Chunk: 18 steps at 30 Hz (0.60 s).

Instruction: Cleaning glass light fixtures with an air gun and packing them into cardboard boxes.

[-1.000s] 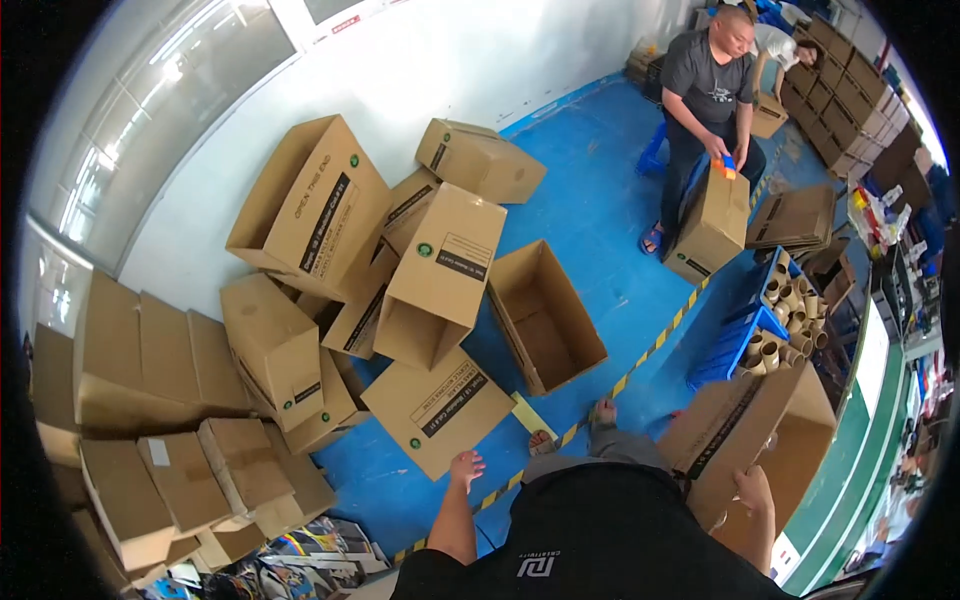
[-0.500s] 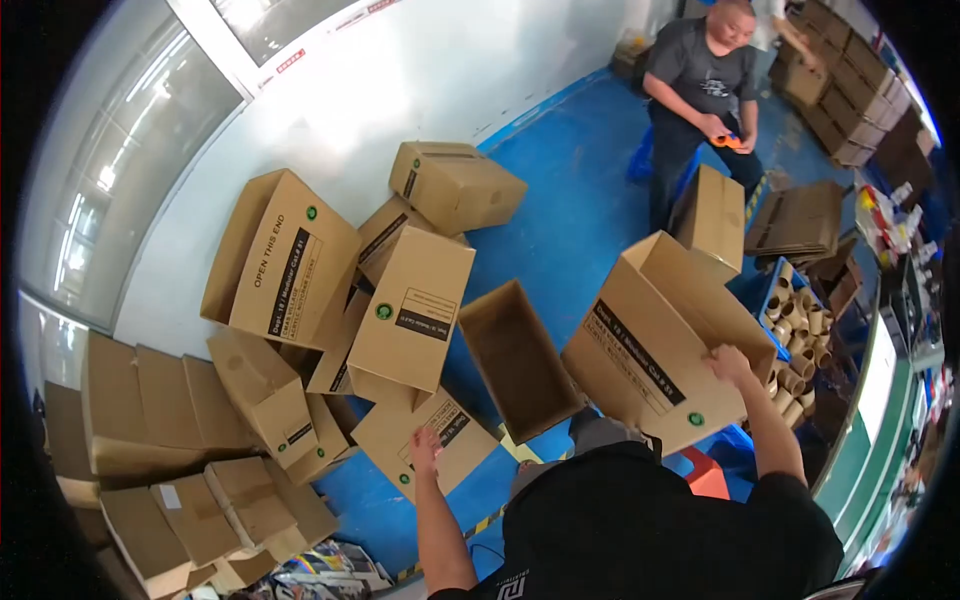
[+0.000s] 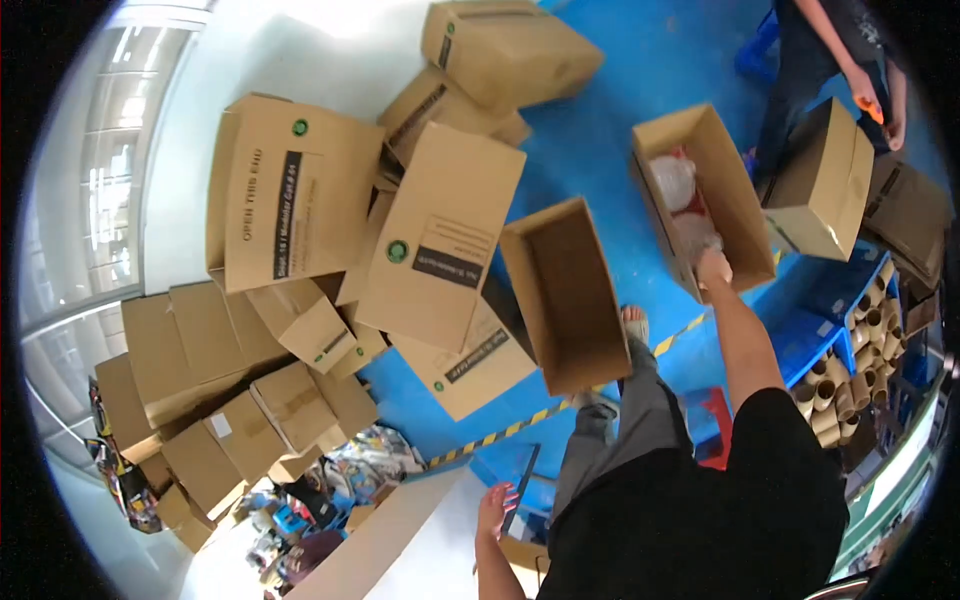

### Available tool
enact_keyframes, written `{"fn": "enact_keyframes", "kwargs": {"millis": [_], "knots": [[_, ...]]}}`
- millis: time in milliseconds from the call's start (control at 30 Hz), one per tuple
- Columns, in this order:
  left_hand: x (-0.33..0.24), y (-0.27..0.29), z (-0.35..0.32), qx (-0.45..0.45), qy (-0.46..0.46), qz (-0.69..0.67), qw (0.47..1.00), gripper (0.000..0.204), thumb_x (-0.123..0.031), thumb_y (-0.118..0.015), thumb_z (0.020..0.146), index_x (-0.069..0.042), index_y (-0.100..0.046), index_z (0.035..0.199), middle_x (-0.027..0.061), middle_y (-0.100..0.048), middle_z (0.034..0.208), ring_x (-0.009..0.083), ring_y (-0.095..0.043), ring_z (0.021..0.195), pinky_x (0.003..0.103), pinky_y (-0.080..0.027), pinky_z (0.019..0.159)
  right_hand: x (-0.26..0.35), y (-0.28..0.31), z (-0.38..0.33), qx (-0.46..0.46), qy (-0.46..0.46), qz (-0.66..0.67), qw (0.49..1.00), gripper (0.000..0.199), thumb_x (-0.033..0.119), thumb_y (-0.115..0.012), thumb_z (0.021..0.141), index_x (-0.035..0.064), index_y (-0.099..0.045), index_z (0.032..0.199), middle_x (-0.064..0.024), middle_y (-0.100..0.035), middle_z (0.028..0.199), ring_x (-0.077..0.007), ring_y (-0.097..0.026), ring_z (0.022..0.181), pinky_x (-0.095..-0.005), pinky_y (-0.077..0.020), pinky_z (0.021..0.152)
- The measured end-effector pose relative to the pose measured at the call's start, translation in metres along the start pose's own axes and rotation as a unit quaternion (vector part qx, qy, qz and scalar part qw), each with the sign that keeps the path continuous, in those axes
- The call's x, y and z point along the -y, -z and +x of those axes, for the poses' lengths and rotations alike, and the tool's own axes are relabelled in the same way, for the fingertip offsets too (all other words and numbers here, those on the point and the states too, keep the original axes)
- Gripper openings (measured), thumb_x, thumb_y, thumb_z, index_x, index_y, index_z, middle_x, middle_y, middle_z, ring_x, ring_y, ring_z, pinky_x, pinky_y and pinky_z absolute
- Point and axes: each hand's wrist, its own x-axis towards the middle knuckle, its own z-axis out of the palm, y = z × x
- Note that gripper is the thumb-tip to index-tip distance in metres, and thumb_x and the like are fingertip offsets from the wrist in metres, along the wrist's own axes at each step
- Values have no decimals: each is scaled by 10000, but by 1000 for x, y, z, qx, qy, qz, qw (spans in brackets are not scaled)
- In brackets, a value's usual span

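My right hand point(image 3: 712, 268) reaches to the near end of an open cardboard box point(image 3: 752, 215) standing on the floor ahead and to the right. Clear plastic-wrapped items point(image 3: 673, 182) with some red show inside it. The hand lies against these items and the near-left wall; its fingers are blurred and partly hidden. My left hand point(image 3: 495, 510) hangs low near my body, fingers spread, holding nothing. Left of my legs is an open box point(image 3: 565, 295) with nothing visible inside, beside a closed printed box point(image 3: 440, 235).
More cardboard boxes point(image 3: 300, 190) are heaped against the wall on the left. A blue crate of cardboard tubes point(image 3: 870, 350) and a red stool point(image 3: 708, 425) are to the right. Another person point(image 3: 840, 60) sits at the upper right, holding something orange. Yellow-black tape point(image 3: 510, 427) crosses the floor.
The box at my right hand was close to me and tilted; it now stands farther off, its contents showing. My left hand has drawn back from above the boxes toward my body. The view has shifted.
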Motion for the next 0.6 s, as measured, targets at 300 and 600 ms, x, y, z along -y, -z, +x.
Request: {"fn": "enact_keyframes", "kwargs": {"millis": [300, 600], "knots": [[-185, 0, 115, -159, -210, 68, 962, 350, -296, -543, 952, 29, -663, 996, 127, -641, 1143, 226, -582, 1063, 337, -426, 937, 85, -137, -129, -148, 255, 77, 952, 480, 312, -617, 856, 127, -434, 1260, -258, -250, 1436, -471, -474, 1162, -533, -459, 911], [-283, -57, 191, -336, -311, 31, 888, 384, -263, -766, 745, -125, -690, 1095, 152, -415, 1285, 287, -450, 1191, 328, -445, 928, 77, -176, -165, 210, 248, 76, 943, 567, 290, -599, 824, 98, -439, 1333, -284, -404, 1344, -466, -510, 1132, -502, -470, 911]]}}
